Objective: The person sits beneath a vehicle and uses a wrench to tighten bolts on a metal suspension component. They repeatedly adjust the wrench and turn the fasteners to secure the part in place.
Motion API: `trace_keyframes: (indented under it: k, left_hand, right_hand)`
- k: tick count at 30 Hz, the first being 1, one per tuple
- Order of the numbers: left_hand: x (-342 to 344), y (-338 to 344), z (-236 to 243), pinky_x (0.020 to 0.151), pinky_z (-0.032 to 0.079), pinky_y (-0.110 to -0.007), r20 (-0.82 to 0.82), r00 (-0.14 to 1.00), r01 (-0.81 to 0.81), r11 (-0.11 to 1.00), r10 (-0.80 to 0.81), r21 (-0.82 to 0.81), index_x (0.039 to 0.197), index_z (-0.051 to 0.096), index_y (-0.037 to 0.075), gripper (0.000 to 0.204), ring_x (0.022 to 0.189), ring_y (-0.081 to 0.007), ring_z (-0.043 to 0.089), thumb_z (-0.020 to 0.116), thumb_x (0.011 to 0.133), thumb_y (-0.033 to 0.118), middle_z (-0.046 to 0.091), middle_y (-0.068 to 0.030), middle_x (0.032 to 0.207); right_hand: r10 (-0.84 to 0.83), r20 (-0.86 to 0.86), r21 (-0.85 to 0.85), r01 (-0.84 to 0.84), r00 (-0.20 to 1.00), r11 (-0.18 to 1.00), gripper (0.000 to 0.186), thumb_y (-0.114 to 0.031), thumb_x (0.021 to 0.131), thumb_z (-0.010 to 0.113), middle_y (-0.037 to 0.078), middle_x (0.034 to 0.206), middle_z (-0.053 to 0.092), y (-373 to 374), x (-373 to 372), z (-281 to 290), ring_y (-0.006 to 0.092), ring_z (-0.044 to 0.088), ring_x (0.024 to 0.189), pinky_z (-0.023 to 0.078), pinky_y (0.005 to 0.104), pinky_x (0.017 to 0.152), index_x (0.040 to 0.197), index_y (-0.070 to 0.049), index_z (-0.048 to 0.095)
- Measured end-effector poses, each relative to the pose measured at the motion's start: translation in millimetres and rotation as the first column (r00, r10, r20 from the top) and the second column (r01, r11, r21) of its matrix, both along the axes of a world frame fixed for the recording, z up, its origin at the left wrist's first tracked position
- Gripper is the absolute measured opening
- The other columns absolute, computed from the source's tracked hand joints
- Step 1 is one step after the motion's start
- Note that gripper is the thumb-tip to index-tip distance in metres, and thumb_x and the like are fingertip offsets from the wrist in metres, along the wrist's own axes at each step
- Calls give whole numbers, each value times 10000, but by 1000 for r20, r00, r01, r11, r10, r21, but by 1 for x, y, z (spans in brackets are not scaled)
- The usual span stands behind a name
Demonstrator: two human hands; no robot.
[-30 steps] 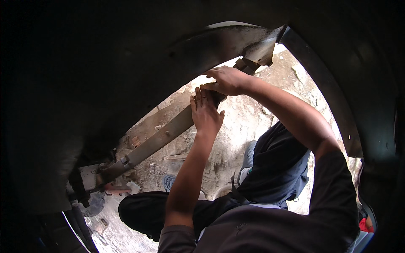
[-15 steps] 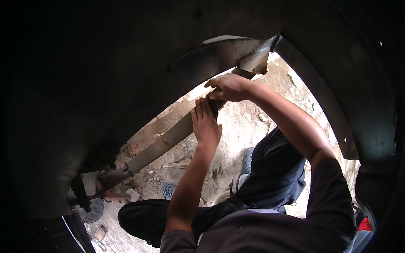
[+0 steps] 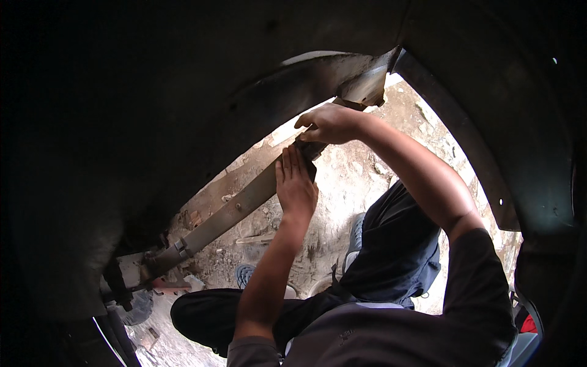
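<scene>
A long grey metal bar (image 3: 235, 208) runs slantwise from the lower left to the upper middle, under a dark curved panel. My left hand (image 3: 296, 189) lies flat against it near the upper end, fingers stretched out and close together. Just beyond those fingertips is a dark block-like part (image 3: 313, 148) on the bar. My right hand (image 3: 333, 122) bends over this part from above, its fingers and thumb curled around it. The palm hides most of what that grip covers.
A dark curved metal panel (image 3: 455, 128) arches on the right, and a bent sheet-metal edge (image 3: 367, 82) juts out above my right hand. Fittings (image 3: 122, 281) sit at the bar's lower end. Below lies rough, stony ground (image 3: 342, 183), with my bent legs (image 3: 391, 251) over it.
My right hand has drawn its fingers and thumb closer together. Both hands have shifted slightly left in the picture, and more of the dark part shows between them.
</scene>
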State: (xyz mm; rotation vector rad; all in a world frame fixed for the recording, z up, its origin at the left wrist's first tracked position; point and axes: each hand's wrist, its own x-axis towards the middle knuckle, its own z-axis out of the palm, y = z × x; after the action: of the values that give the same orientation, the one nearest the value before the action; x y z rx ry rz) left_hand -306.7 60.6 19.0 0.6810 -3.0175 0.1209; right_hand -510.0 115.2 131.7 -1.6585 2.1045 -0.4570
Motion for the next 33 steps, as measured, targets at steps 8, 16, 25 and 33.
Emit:
trace_keyframes:
  k: [8, 16, 25, 33]
  left_hand:
    - [7, 9, 3, 1320, 202, -477, -68, 998, 0, 991, 10, 137, 1657, 223, -45, 1094, 1640, -335, 164, 829, 862, 400, 248, -224, 1733]
    - [-15, -27, 9, 1319, 200, -470, -77, 993, -82, 994, 88, 74, 1631, 289, -63, 1008, 1625, -331, 217, 805, 875, 358, 314, -229, 1709]
    - [14, -12, -5, 1325, 176, -477, -43, 999, 29, 999, -27, 33, 1621, 285, -93, 1015, 1628, -345, 200, 801, 881, 373, 289, -256, 1711]
    - [9, -17, -7, 1307, 224, -471, -91, 994, -47, 994, 56, 98, 1618, 278, -102, 1112, 1620, -365, 218, 729, 903, 619, 314, -281, 1691]
  right_hand:
    - [6, -43, 85, -3, 999, 996, 555, -397, 1008, 676, 258, 1329, 698, -2, -8, -2, 398, 669, 1249, 518, 450, 1087, 1396, -2, 643]
    - [14, -4, 77, -13, 1000, 997, 594, -459, 1015, 654, 244, 1335, 702, -1, -10, 2, 399, 664, 1259, 506, 457, 1096, 1422, -26, 628]
    - [16, 52, 36, -18, 999, 999, 568, -386, 1013, 682, 259, 1349, 689, 10, -18, 1, 390, 659, 1273, 504, 441, 1104, 1416, 9, 620]
    - [8, -37, 95, -5, 999, 995, 565, -398, 991, 697, 250, 1282, 720, 10, -4, 3, 390, 681, 1224, 516, 451, 1088, 1402, -16, 639]
